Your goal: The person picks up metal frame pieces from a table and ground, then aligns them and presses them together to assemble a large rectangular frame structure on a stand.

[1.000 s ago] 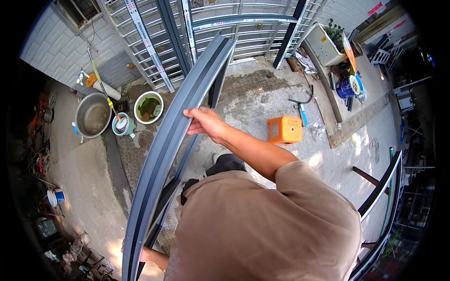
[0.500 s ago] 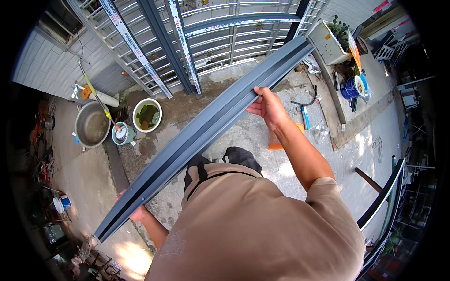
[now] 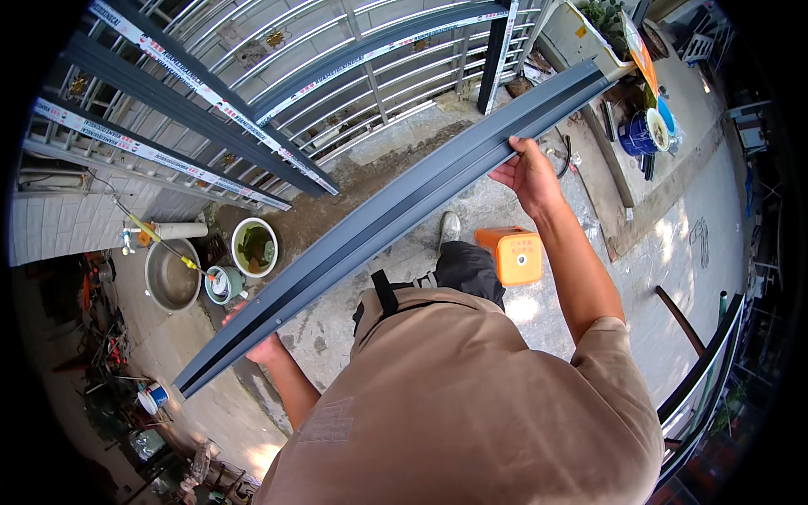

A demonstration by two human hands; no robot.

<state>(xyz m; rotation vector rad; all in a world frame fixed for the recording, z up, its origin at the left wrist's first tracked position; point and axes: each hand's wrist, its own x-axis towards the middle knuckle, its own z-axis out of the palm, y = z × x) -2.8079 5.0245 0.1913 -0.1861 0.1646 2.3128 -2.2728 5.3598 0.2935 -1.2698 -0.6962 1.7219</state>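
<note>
A long dark grey metal profile [image 3: 379,217], with grooves along its length, is held up slantwise across my body. It runs from the lower left to the upper right. Near its lower end my left hand [image 3: 265,347] is wrapped around it from beneath, and the profile covers part of the fingers. My right hand [image 3: 532,177] grips the near edge toward the upper end, thumb on top and fingers curled under. The profile's far end reaches over a concrete ledge, close to a white planter box [image 3: 581,42].
Grey bars with taped strips [image 3: 168,63] lean on a metal grille ahead. At left stand a metal basin [image 3: 172,276], a white-rimmed bowl [image 3: 254,247] and a green bucket [image 3: 223,284]. An orange stool [image 3: 518,257] is by my leg; a blue bucket [image 3: 644,135] stands at right.
My view has shifted left, and the grille and leaning bars look nearer. The profile has swung slightly and tilts less steeply, still in both hands. More of the orange stool and a shoe now show.
</note>
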